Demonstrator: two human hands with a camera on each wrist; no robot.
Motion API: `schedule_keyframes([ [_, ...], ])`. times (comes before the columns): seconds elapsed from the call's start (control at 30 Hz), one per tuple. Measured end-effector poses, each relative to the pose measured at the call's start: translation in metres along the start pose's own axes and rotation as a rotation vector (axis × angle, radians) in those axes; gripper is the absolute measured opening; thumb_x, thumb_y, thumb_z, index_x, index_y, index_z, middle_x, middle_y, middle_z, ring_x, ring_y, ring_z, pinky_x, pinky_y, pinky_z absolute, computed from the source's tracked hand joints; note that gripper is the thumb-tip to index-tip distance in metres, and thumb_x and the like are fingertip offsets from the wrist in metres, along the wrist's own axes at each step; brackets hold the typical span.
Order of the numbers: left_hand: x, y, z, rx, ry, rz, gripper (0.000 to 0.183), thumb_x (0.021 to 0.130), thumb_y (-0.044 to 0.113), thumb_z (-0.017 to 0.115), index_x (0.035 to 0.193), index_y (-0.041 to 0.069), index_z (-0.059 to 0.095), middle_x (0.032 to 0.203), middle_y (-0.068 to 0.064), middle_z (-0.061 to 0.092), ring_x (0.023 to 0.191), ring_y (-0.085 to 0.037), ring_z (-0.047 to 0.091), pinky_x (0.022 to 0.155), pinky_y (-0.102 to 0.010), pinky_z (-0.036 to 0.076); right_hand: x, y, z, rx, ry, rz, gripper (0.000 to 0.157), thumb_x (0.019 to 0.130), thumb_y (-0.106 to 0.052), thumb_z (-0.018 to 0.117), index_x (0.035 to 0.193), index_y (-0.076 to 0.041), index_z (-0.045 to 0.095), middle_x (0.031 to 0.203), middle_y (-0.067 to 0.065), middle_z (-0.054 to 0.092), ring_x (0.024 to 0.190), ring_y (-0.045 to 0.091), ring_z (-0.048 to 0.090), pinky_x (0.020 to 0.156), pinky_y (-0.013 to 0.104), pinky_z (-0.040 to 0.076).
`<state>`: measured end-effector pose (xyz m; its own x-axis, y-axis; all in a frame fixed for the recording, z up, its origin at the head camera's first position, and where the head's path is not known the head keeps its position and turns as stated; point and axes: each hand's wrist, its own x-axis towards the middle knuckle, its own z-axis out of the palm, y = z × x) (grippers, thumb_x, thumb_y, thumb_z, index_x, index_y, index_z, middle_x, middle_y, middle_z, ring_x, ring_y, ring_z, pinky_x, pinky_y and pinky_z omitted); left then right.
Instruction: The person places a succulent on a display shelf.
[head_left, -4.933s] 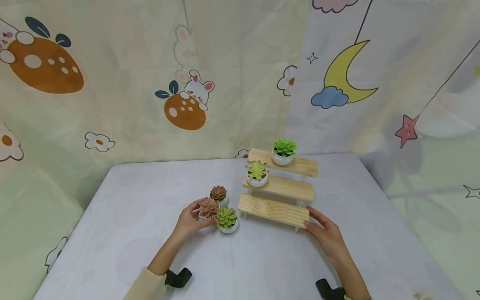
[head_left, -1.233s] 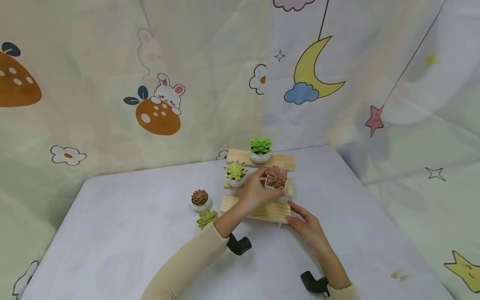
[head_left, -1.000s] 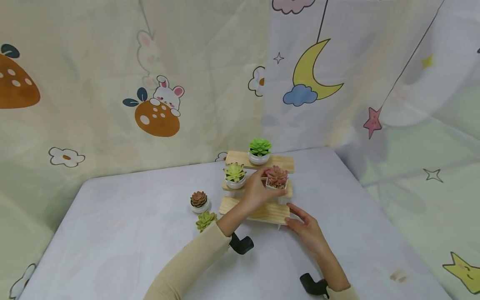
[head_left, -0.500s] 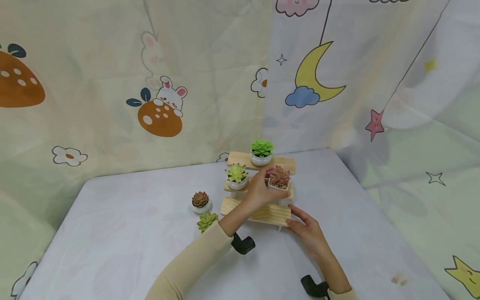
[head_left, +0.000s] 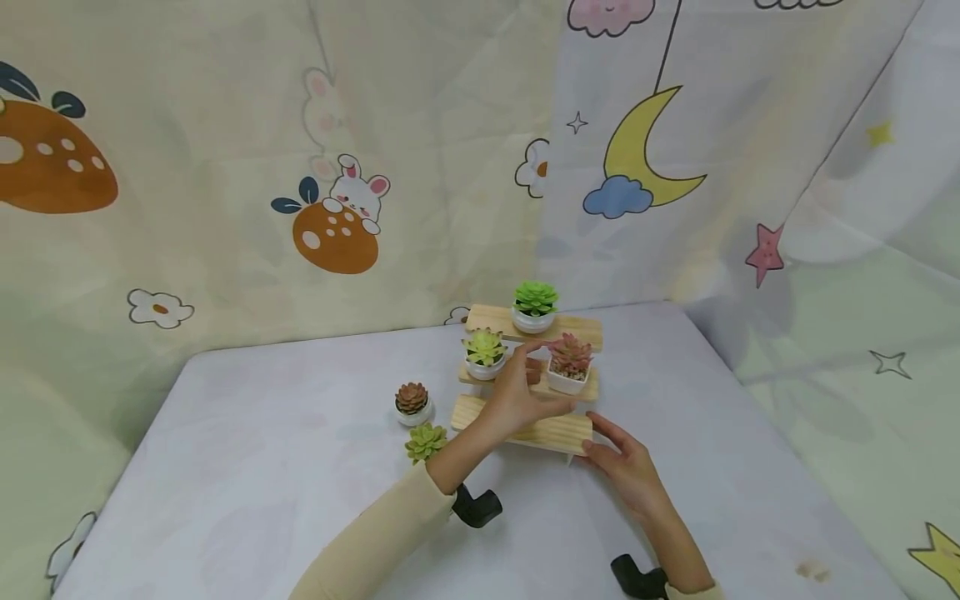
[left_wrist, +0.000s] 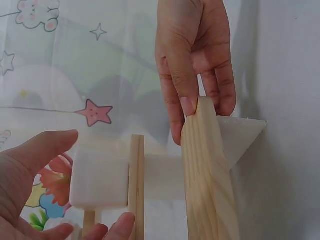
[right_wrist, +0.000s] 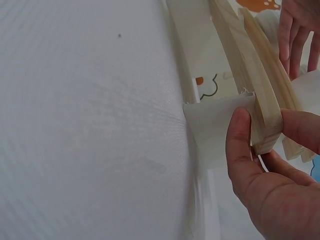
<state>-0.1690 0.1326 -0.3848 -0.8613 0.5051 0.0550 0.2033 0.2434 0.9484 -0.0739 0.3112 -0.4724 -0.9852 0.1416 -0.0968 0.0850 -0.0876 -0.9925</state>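
Observation:
A pink succulent in a square white pot (head_left: 569, 367) stands on the right part of the middle board of a three-tier wooden stand (head_left: 558, 433). My left hand (head_left: 519, 398) is spread around that pot; in the left wrist view its thumb and fingertips are apart from the white pot (left_wrist: 100, 181). My right hand (head_left: 628, 473) pinches the right end of the lowest board, and the right wrist view shows thumb and fingers on both sides of the board (right_wrist: 265, 112). A yellow-green succulent (head_left: 484, 352) sits left on the middle board, a bright green one (head_left: 534, 307) on top.
Left of the stand, a brown succulent (head_left: 412, 403) in a round white pot stands on the white-covered table (head_left: 285, 467). A green succulent (head_left: 425, 442) in front of it is partly hidden by my left sleeve (head_left: 382, 533). A printed cloth (head_left: 450, 167) hangs behind.
Earlier my left hand carried the pink succulent from beside the other pots to the middle board. Now its fingers have let go and drawn slightly away. The right hand keeps its grip.

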Motion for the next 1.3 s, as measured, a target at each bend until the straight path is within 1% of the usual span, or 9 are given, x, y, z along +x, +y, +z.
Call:
schedule_keyframes([
  [0.07,-0.003,-0.001,-0.001,-0.004,-0.004,-0.019,0.089,0.076,0.020,0.084,0.148,0.014,0.032,0.133,-0.016,0.049,0.119,-0.033,0.054,0.091,-0.043,0.052,0.000,0.000,0.000,0.002,0.004,0.000,0.055,0.095,0.006,0.052,0.145,0.013,0.031,0.147,0.030,0.032,0.096,0.001,0.063,0.084,0.021,0.054],
  [0.23,-0.011,-0.002,-0.004,-0.052,-0.023,-0.030,0.087,0.077,0.016,0.083,0.148,0.009,0.034,0.134,-0.018,0.047,0.121,-0.034,0.052,0.091,-0.044,0.052,-0.002,0.000,0.000,0.009,0.006,0.011,0.056,0.096,0.006,0.053,0.146,0.012,0.029,0.148,0.029,0.030,0.098,0.000,0.061,0.085,0.019,0.053],
  [0.33,-0.018,-0.003,-0.007,-0.082,-0.036,-0.010,0.083,0.078,0.014,0.083,0.146,0.009,0.036,0.134,-0.019,0.047,0.122,-0.035,0.052,0.092,-0.046,0.052,-0.003,0.000,-0.001,0.003,0.004,0.017,0.056,0.096,0.005,0.052,0.147,0.012,0.029,0.149,0.028,0.030,0.099,-0.001,0.061,0.085,0.019,0.052],
  [0.57,-0.035,-0.005,-0.016,-0.048,-0.019,0.045,0.078,0.078,0.016,0.083,0.143,0.009,0.041,0.130,-0.018,0.051,0.117,-0.033,0.057,0.088,-0.048,0.054,-0.004,0.000,-0.002,-0.012,0.016,0.028,0.057,0.096,0.004,0.055,0.146,0.012,0.030,0.148,0.028,0.030,0.098,0.000,0.061,0.085,0.018,0.052],
  [0.63,-0.038,-0.005,-0.020,-0.057,-0.013,0.051,0.079,0.078,0.017,0.084,0.144,0.009,0.041,0.131,-0.018,0.051,0.117,-0.033,0.056,0.089,-0.048,0.053,-0.004,0.000,-0.002,-0.012,0.019,0.029,0.057,0.095,0.004,0.055,0.146,0.011,0.031,0.148,0.027,0.030,0.097,0.001,0.062,0.084,0.018,0.053],
  [0.87,-0.058,-0.013,-0.038,-0.062,0.050,0.069,0.078,0.077,0.016,0.084,0.142,0.007,0.043,0.132,-0.019,0.052,0.117,-0.035,0.057,0.086,-0.040,0.055,-0.002,0.000,-0.002,-0.028,-0.008,0.029,0.058,0.096,0.002,0.056,0.147,0.011,0.029,0.150,0.026,0.029,0.098,0.001,0.063,0.085,0.018,0.052],
  [1.03,-0.071,-0.021,-0.049,-0.090,0.085,0.059,0.076,0.077,0.014,0.084,0.141,0.007,0.044,0.130,-0.021,0.051,0.116,-0.039,0.056,0.086,-0.043,0.055,-0.001,-0.002,-0.002,-0.039,-0.003,0.036,0.057,0.096,0.002,0.055,0.147,0.010,0.030,0.150,0.025,0.029,0.097,0.000,0.062,0.085,0.017,0.052],
  [1.2,-0.079,-0.027,-0.059,-0.101,0.112,0.030,0.077,0.075,0.016,0.086,0.140,0.007,0.044,0.129,-0.020,0.051,0.115,-0.039,0.055,0.088,-0.046,0.054,0.000,-0.003,-0.001,-0.036,-0.009,0.045,0.058,0.097,0.001,0.055,0.148,0.010,0.029,0.151,0.024,0.026,0.097,-0.001,0.061,0.085,0.016,0.052],
  [1.3,-0.086,-0.033,-0.064,-0.108,0.136,0.011,0.078,0.075,0.016,0.086,0.140,0.009,0.044,0.130,-0.022,0.051,0.116,-0.039,0.055,0.089,-0.048,0.053,0.000,-0.003,-0.001,-0.039,-0.016,0.051,0.059,0.097,-0.001,0.055,0.149,0.009,0.028,0.152,0.024,0.026,0.099,-0.002,0.060,0.086,0.016,0.051],
])
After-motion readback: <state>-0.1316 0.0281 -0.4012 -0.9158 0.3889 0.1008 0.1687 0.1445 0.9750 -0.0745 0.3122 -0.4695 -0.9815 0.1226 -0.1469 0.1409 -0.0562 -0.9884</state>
